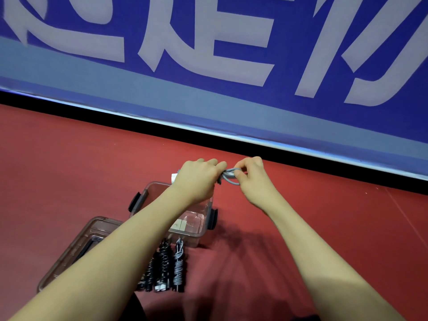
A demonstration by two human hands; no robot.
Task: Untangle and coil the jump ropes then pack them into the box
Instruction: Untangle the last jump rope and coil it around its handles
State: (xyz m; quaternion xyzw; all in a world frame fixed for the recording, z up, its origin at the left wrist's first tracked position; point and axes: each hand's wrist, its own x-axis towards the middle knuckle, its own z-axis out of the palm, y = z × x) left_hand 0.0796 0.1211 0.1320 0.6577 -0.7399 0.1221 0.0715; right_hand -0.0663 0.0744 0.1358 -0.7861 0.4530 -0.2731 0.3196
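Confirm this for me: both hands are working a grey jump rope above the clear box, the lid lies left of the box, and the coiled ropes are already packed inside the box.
Not quite. The head view shows the coiled ropes lying on the red floor in front of the clear box, not inside. The rest holds: left hand and right hand hold the grey jump rope, and the lid lies left.

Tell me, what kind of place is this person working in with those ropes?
Probably a sports hall or gym. The floor is red sports-type matting, a blue padded barrier with large pale lettering runs along it, and coiled jump ropes lie beside a clear plastic box.
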